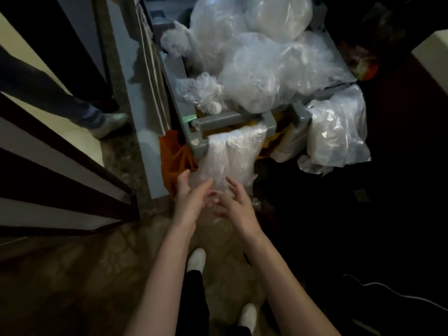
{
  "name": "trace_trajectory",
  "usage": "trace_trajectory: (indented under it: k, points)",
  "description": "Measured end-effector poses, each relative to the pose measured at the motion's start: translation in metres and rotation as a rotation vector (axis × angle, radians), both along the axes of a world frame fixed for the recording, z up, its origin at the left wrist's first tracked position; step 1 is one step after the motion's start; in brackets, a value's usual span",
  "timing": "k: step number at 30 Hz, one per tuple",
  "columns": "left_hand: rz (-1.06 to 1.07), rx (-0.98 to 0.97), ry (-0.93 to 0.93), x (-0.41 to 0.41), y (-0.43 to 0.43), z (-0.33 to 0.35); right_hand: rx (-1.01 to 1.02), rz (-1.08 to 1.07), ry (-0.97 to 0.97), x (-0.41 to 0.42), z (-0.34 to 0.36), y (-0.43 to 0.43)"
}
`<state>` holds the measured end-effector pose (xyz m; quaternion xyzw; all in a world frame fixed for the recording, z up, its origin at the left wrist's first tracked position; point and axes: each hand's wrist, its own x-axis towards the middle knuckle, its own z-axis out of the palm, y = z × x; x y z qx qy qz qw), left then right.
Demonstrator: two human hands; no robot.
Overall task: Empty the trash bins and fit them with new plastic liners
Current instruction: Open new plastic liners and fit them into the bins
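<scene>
Head view only, dim, some blur at the fingertips.

The clear liner [230, 154] hangs at frame centre, draped over the grey cart bar [232, 116]. Its long axis runs 12 to 6 o'clock and the free end points at 6, toward the person.

Left hand [191, 197] and right hand [236, 204] sit just below the liner's free end, at 6 o'clock from it. Both have relaxed, spread fingers and grip nothing I can confirm. The fingertips are at or touching the film, but I can't tell which.

Handling, my read: thin film, near weightless, limp and slippery, probably clings to itself, and could tear if yanked against the bar. Best hold is a pinch at the free end or at both side edges, then lift up and off the bar rather than pulling straight down.

Filled clear bags [266, 76] are piled on the cart at 12 to 1 o'clock. A second draped bag [337, 132] is at 3, an orange bag [174, 154] at 9 beside the liner. Another person's shoe [109, 122] is at 10.
</scene>
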<state>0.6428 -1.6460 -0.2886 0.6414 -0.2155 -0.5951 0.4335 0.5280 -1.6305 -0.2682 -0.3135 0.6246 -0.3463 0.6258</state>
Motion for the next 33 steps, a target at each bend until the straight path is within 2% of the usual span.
trace_trajectory:
  k: [4,8,11,16,20,28,33]
  points:
    - [-0.159,0.099,-0.127,0.0,-0.001,-0.022,0.016,-0.014,0.021,0.016,-0.014,-0.003]
    - [-0.277,0.067,-0.227,-0.002,0.009,-0.026,0.044,-0.069,0.024,0.015,-0.016,0.001]
    - [-0.25,0.08,-0.181,-0.01,0.021,-0.021,0.076,-0.083,0.1,0.011,-0.013,0.01]
    - [-0.258,0.013,-0.064,-0.028,0.042,-0.002,0.033,-0.137,0.112,-0.004,0.005,0.031]
    - [-0.331,-0.041,-0.098,-0.052,0.065,0.018,-0.042,-0.151,0.141,-0.028,0.025,0.057]
    - [-0.53,-0.176,-0.139,-0.146,0.148,0.074,-0.22,-0.325,0.219,-0.116,0.071,0.16]
    - [-0.739,-0.257,-0.157,-0.248,0.238,0.099,-0.292,-0.582,0.201,-0.21,0.09,0.268]
